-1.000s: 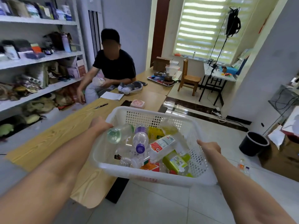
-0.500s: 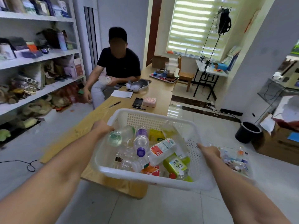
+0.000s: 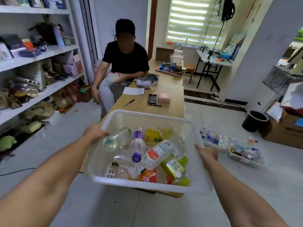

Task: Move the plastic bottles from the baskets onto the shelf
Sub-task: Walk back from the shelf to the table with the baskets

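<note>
The left hand [image 3: 95, 132] and right hand [image 3: 207, 152] each grasp a side rim of the white basket [image 3: 147, 185], with the plastic bottles [image 3: 136, 145] still inside. Within 1 second it has backed toward the surface's [image 3: 164, 110] near end. The shelf [image 3: 41, 54] stands far left, so unloading looks not yet begun.

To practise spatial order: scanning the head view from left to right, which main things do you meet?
Shelf → left hand → white basket → right hand → black bin.
</note>
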